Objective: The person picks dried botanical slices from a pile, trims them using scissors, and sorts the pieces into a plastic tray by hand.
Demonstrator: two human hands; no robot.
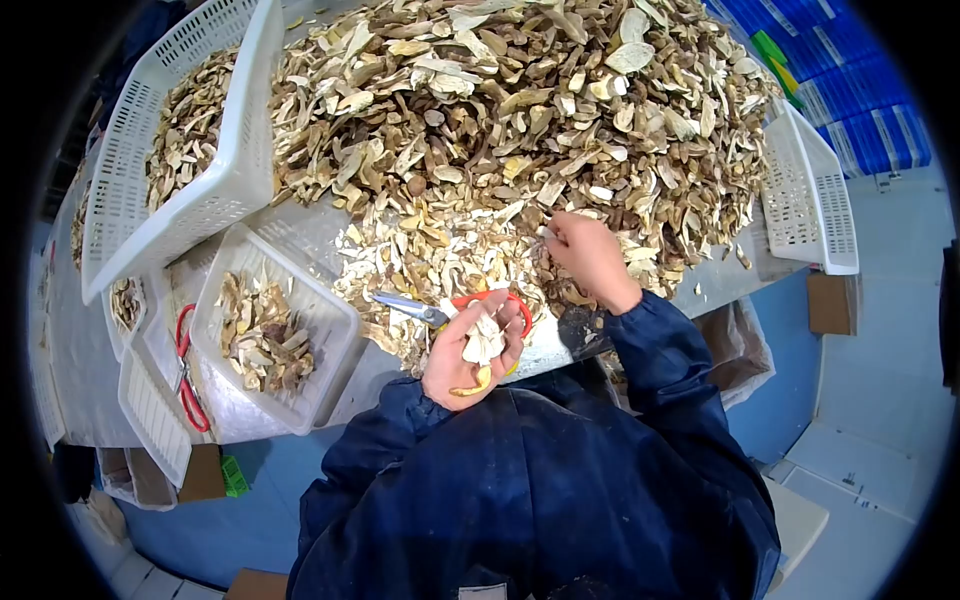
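Left of the heap of dried slices (520,110), apparently mushroom, stands a large slotted basket (250,130) containing similar slices; its high walls presumably keep that lot from mixing with the heap. Left of the heap, on its near side, lies a red-handled tool (190,405), loose beside a shallow white tray (330,320). The tray holds a small batch of slices, probably to keep them separate while within reach.

On the heap's near edge, scissors (410,305) show blades pointing left and a red handle loop behind the left hand (448,352); whether that hand bears them cannot be told. The left hand is turned palm up, fingers curled around several pale slices (484,340), a form judged to prevent spilling. The right hand (590,255) reaches into the heap's near side, thumb and forefinger drawn narrow, as suits small pieces; whether a slice is pinched there cannot be told.

Right of the heap, a white slotted basket (810,190) stands against its edge, possibly helping contain it. Farther right are stacked blue crates (880,140).
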